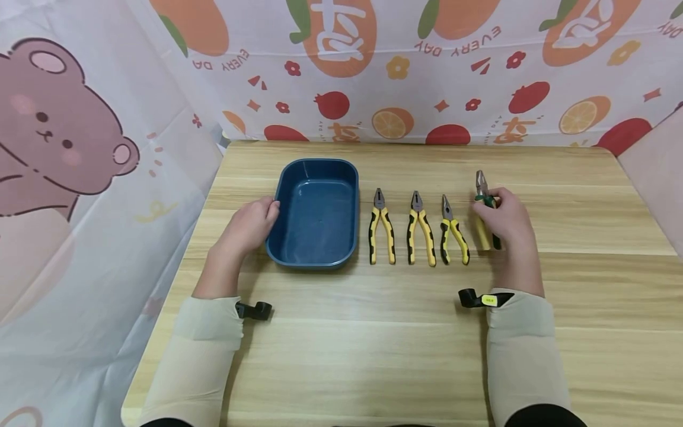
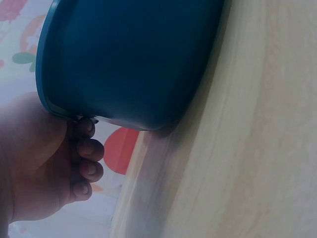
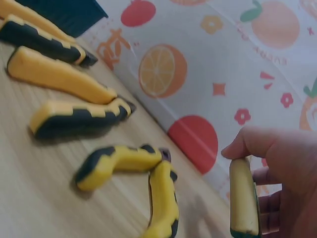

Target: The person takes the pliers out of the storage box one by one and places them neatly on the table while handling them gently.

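A blue plastic bin (image 1: 315,252) stands on the table, and my left hand (image 1: 252,224) pinches its left rim between thumb and curled fingers. In the left wrist view the fingers curl below the bin's rim (image 2: 42,74). My right hand (image 1: 507,218) grips green-and-yellow pliers (image 1: 482,184) near their joint, jaws pointing away from me. Their yellow handle (image 3: 243,198) shows in the right wrist view. Between the hands lie three yellow-and-black pliers in a row: one pair (image 1: 380,225) nearest the bin, a second pair (image 1: 420,228), and smaller long-nose pliers (image 1: 452,231) nearest the right hand.
The wooden table (image 1: 363,356) reaches back to a fruit-printed curtain (image 1: 395,89). At the left hangs a pale cloth with a bear print (image 1: 58,118). Small black wrist cameras sit on the left sleeve (image 1: 208,338) and the right sleeve (image 1: 523,332).
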### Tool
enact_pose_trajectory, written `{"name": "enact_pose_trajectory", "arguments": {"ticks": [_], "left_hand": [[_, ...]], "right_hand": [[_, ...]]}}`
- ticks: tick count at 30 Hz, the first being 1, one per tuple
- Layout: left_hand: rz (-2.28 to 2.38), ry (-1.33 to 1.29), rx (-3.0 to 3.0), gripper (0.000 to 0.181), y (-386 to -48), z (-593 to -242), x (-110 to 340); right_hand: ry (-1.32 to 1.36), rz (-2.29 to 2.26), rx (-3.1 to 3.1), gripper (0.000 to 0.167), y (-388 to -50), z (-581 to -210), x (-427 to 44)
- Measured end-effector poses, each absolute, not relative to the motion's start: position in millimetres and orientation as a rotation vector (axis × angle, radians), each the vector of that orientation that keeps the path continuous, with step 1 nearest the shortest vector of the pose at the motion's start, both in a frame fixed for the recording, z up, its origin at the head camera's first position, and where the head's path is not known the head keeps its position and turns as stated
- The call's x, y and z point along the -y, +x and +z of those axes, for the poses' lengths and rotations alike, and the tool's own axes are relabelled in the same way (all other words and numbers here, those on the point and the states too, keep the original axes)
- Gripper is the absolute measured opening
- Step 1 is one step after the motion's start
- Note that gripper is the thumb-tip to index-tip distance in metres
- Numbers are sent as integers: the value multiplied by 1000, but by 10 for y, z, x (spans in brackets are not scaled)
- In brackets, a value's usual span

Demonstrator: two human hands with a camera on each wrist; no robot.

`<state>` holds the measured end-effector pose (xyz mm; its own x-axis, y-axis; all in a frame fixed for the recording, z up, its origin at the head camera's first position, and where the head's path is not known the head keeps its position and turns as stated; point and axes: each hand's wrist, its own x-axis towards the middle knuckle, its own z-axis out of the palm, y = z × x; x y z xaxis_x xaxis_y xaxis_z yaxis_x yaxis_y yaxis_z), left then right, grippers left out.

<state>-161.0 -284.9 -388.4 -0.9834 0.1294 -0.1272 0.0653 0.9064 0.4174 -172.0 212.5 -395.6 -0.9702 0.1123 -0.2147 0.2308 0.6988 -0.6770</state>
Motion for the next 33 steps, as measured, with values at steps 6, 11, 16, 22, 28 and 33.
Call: {"name": "enact_pose_trajectory", "arguments": {"ticks": [6,11,16,22,28,33], "left_hand": [[638,141,-2909,47,-1606,-3888,2858],[635,146,-2918,47,-1604,-3894,2856],[634,157,-2924,46,-1609,-3898,2849],[634,150,-2923,44,-1610,-3898,2844],[632,155,-2919,49,-1610,-3899,2847],[633,160,-2919,50,-1612,-3910,2845]], "right_hand": [[312,-1054,-2704,66,-1730,-4063,-2228],[332,-1025,-2688,67,-1741,-4148,-2258],[330,-991,-2704,65,-1748,-4191,-2237],[323,-963,-2722,62,-1747,-4207,-2217],[327,-935,-2752,58,-1755,-4230,-2212],[331,-914,-2772,56,-1755,-4239,-2210]]}}
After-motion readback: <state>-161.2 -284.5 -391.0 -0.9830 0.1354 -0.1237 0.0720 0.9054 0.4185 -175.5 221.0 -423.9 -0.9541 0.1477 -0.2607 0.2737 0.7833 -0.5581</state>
